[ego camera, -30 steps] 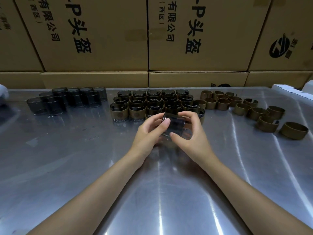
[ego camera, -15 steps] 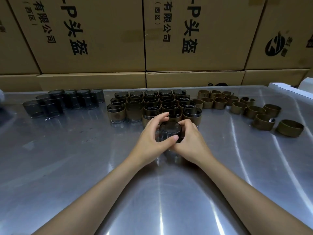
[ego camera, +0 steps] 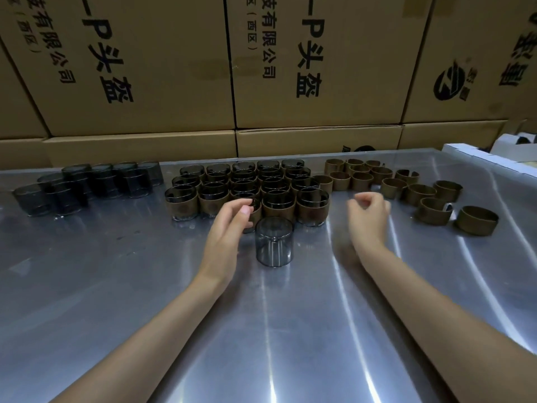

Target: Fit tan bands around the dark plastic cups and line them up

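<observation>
At the far left of the steel table [ego camera: 116, 286], a cluster of bare dark cups [ego camera: 87, 184] is seen standing without bands. Toward the middle, rows of banded cups [ego camera: 247, 187] are lined up, each wrapped in a tan band. The left hand [ego camera: 229, 228] is held just left of a single unbanded cup [ego camera: 274, 242], its fingers relaxed and extended, nothing gripped; whether the cup is touched cannot be told. That cup is set upside down on the table, just in front of the banded rows. Further right, the right hand [ego camera: 367, 212] is raised with fingers loosely curled and nothing held. Beyond it, loose tan bands [ego camera: 406, 190] are scattered across the right side. Printed cardboard boxes [ego camera: 145, 68] are stacked behind.
</observation>
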### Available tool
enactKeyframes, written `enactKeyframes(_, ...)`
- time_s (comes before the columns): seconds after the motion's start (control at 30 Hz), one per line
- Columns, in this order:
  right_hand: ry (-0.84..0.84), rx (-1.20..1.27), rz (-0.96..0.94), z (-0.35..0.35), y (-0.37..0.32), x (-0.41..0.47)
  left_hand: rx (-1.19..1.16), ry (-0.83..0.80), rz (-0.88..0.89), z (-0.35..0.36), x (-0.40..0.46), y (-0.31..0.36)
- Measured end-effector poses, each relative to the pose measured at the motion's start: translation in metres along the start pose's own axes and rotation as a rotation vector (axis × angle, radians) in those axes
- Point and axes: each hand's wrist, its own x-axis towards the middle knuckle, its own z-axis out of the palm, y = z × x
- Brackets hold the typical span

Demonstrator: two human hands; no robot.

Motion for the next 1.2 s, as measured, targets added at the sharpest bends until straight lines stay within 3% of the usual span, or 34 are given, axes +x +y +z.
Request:
enactKeyframes(0.07,0.023,-0.134,0.061,-0.005,0.007,0.028,-0.012,0.008,-0.022,-0.001,0.002,-0.001)
enactKeyframes(0.4,-0.107,-0.773,0.019,-0.009,0.019,0.1,-0.103,0.017,-0.079,-0.003,0.005,-0.005)
enactKeyframes(0.63,-0.101,-0.924,0.096,-0.007,0.01,0.101,-0.171,0.01,-0.117,-0.005,0.006,-0.004)
enactKeyframes(0.73,-0.071,-0.82,0.032,-0.007,0.005,0.077,-0.2,0.017,-0.142,-0.006,0.005,-0.001)
enactKeyframes(0.9,0.091,-0.274,-0.268,-0.003,-0.023,0.018,-0.188,0.041,-0.145,-0.005,0.002,0.004)
enactKeyframes(1.0,0.058,-0.077,-0.378,-0.001,-0.047,-0.022,-0.153,0.028,-0.112,-0.003,-0.001,0.008)
enactKeyframes(1.2,-0.064,-0.161,-0.704,0.003,-0.067,-0.101,-0.081,-0.039,0.104,-0.002,-0.008,0.012)
